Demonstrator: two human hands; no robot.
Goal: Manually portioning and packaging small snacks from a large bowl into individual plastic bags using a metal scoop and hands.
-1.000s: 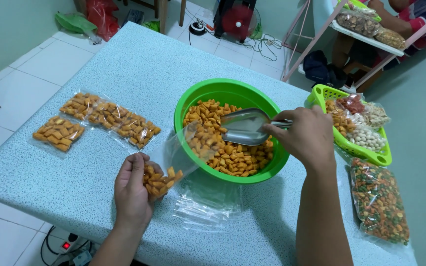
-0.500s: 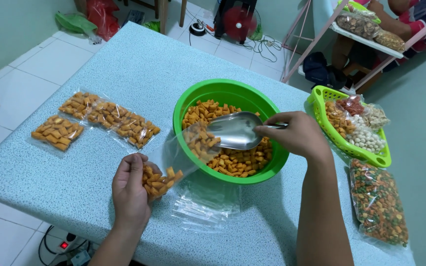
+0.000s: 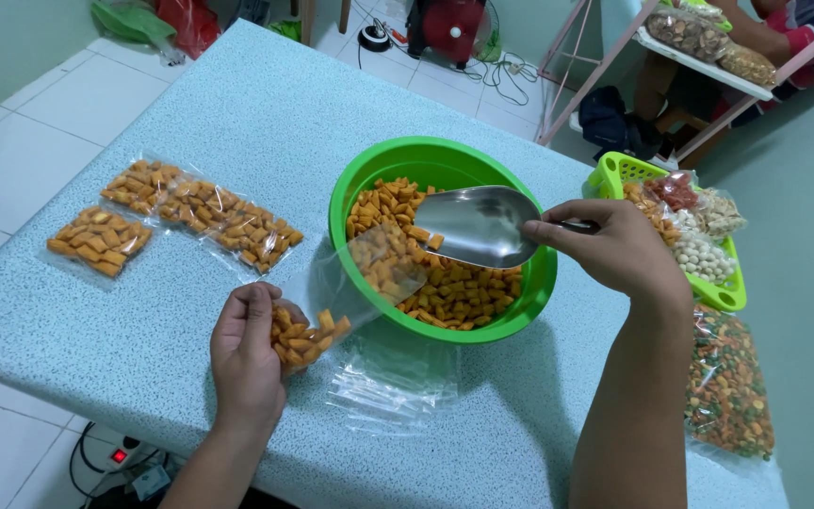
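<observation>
Left hand (image 3: 247, 363) nearest, clamped on the bottom of a clear plastic bag (image 3: 332, 302), mouth held open toward the bowl; only a small clump of orange snack pieces (image 3: 301, 337) inside, so roughly a quarter full judging by the finished ones. Under and just beside it, a stack of empty clear bags (image 3: 393, 377) flat on the bench (image 3: 237, 123), so plenty left to pack. Right hand (image 3: 619, 250) closed around the handle of a metal scoop (image 3: 478, 226), scoop hovering over the bowl, tipped toward the bag mouth, looks empty or nearly so. Green bowl (image 3: 445, 160) still well stocked with the same orange pieces, roughly half full. Further left on the bench, three filled packs (image 3: 190, 203) lying flat, two touching in a row, one apart: done so far. Far right, green basket (image 3: 633, 170) with mixed snack packs, plus a bag of mixed coloured snacks (image 3: 727, 386) at bench edge.
</observation>
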